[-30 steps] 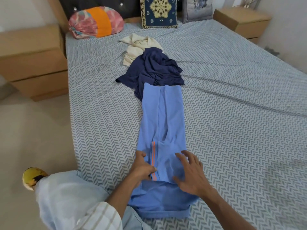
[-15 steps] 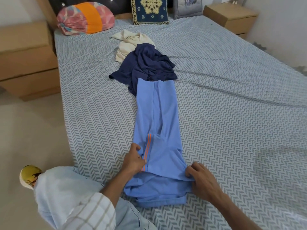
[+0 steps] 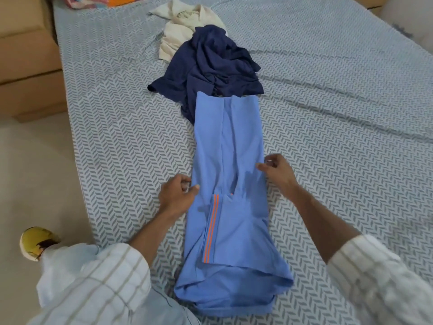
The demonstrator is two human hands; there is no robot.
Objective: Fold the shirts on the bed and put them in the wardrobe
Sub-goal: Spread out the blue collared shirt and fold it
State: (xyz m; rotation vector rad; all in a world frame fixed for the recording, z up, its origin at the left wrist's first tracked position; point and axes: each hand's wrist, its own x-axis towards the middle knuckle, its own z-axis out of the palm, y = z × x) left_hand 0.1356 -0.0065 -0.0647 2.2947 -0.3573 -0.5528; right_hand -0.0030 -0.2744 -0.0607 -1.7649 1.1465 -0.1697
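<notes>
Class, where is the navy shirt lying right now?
In the head view, the navy shirt lies crumpled mid-bed, between the cream shirt and the light blue shirt's far end.

Blue shirt (image 3: pixel 228 184) lies folded into a long strip down the bed (image 3: pixel 328 113), orange stripes showing near the middle. Left hand (image 3: pixel 177 195) pinches its left edge, fingers curled; right hand (image 3: pixel 275 170) pinches the right edge a bit farther up. Beyond the strip, a crumpled navy shirt (image 3: pixel 210 66) touches its far end, and a cream shirt (image 3: pixel 185 26) sits bunched behind that.
</notes>
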